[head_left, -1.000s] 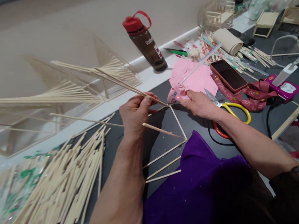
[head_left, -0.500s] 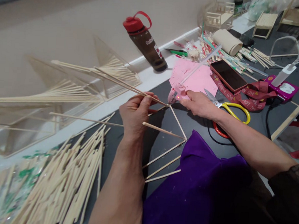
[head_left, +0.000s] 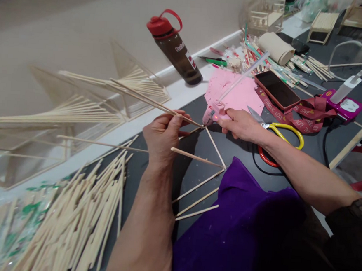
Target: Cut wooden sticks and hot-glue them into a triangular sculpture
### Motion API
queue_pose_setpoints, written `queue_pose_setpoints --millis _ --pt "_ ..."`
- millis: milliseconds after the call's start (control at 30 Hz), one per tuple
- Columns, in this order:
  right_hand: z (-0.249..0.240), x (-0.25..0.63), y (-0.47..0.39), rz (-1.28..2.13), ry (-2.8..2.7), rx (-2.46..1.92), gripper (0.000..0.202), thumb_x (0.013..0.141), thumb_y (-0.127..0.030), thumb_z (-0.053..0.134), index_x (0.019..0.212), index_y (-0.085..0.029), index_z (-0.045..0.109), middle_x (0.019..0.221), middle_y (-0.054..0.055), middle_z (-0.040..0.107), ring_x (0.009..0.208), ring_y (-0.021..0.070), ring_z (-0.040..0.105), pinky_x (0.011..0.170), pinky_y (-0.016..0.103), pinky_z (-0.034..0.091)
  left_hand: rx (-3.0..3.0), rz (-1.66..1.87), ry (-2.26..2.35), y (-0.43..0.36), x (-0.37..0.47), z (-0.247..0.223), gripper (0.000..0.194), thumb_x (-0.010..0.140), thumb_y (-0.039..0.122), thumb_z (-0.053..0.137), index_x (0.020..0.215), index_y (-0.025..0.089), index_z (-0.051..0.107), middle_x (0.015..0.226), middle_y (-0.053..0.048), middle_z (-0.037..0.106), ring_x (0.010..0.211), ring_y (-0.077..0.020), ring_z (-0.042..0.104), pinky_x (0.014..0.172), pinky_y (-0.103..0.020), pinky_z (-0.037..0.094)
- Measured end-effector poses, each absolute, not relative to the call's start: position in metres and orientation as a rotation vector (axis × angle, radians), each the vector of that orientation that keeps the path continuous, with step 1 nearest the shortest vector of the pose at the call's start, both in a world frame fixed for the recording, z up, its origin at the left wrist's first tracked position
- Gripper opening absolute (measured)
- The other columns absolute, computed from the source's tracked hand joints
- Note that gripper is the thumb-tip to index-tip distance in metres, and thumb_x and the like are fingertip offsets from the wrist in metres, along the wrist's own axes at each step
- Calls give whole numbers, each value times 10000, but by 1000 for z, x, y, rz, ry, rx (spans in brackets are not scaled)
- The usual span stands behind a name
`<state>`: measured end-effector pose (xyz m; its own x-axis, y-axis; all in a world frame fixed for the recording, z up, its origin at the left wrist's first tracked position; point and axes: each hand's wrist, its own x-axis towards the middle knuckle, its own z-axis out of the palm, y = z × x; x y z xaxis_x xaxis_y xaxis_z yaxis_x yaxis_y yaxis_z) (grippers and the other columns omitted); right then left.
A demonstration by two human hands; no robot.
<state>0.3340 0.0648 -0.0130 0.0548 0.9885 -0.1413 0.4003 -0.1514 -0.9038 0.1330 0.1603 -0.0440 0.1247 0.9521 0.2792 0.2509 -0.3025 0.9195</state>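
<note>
My left hand pinches thin wooden sticks that slant down to a corner of a stick frame on the dark table. In my right hand is a pink glue gun with a lit orange light and a clear glue stick rising from its back. The gun's tip is at the corner where the sticks meet; whether it touches is too small to tell. Another stick rises from the frame's near corner, beside a purple cloth.
Loose sticks lie at the left, finished stick structures by the wall. Behind stand a bottle and pink sheet. Scissors, a phone, a ribbon and a purple power socket lie right. Another person's arm shows top right.
The view has shifted slightly. Both hands, the sticks and the glue gun keep nearly the same places relative to each other.
</note>
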Motion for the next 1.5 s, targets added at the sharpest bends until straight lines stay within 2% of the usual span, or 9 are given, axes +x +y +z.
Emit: queue_pose_setpoints --millis 267,500,700,900,1067,1233,1333,1500 --pt "-18 337 67 863 -1566 -1689 265 1002 -363 514 1040 -134 641 771 49 680 678 143 582 677 279 383 1656 1230 1166 161 133 -43 331 754 407 731 908 115 765 832 -85 768 766 -183 752 474 -183 560" --pt "-11 336 66 740 -1704 -1771 264 998 -353 519 1035 -132 658 959 115 729 828 184 620 711 286 377 1637 1252 1160 160 135 -44 332 745 407 745 903 116 775 837 -91 776 755 -186 756 463 -186 559" --pt "-15 335 65 845 -1615 -1726 243 1005 -345 524 982 -134 642 796 56 707 677 138 596 677 267 391 1662 1246 1153 161 133 -45 324 758 406 737 907 120 774 841 -93 776 763 -192 758 467 -190 561" --pt "-16 336 65 1037 -1458 -1663 201 1002 -313 518 900 -156 588 812 27 703 497 68 498 556 236 398 1678 1232 1171 161 135 -44 328 756 419 723 898 126 764 850 -93 774 775 -200 759 462 -197 563" --pt "-17 337 65 1026 -1485 -1640 185 991 -301 524 921 -154 613 829 32 708 521 80 520 577 247 403 1672 1222 1187 158 136 -41 319 772 409 718 911 124 751 882 -103 777 792 -203 758 473 -197 564" --pt "-17 338 67 856 -1582 -1690 259 993 -367 533 1024 -140 655 784 51 698 683 145 608 684 273 407 1687 1216 1190 158 135 -41 340 769 429 721 916 124 756 845 -86 769 787 -193 755 486 -194 568" --pt "-15 339 66 782 -1639 -1713 261 988 -363 540 1020 -133 659 805 73 705 745 172 627 708 284 406 1679 1221 1170 159 134 -43 342 773 430 743 919 122 755 850 -89 768 787 -193 754 485 -191 569" --pt "-14 338 64 859 -1603 -1692 205 997 -312 532 934 -143 631 793 53 717 612 119 584 655 256 406 1679 1224 1168 160 134 -44 351 793 440 748 934 119 746 866 -97 767 798 -198 755 485 -196 571"
